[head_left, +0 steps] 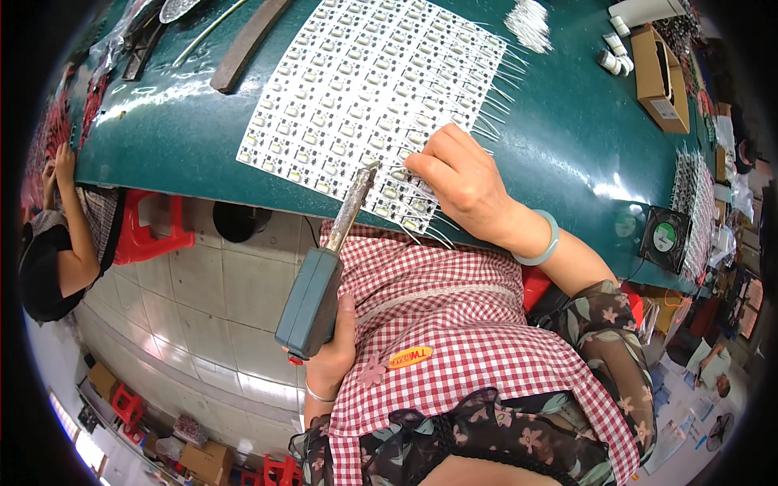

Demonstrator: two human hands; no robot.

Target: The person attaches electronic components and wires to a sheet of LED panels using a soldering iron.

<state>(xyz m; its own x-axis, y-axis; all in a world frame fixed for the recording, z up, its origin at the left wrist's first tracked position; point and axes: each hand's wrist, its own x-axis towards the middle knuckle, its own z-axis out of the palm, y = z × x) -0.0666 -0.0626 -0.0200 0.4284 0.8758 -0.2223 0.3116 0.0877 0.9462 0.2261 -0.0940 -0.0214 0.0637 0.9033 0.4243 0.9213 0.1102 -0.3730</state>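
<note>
Soldering iron (pixel 324 275) in left hand (pixel 334 356), tip at LED panel (pixel 365 89).

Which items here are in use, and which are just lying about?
In use: soldering gun in left hand; white LED board panel under right hand; thin wire leads along its edge.

Lying about: cardboard box, small fan, dark curved strip, white rolls.

We note an open brown cardboard box (pixel 660 77) with a white label at the bench's far right edge — and an oval orange-yellow label (pixel 410 357) on the checked apron.
</note>
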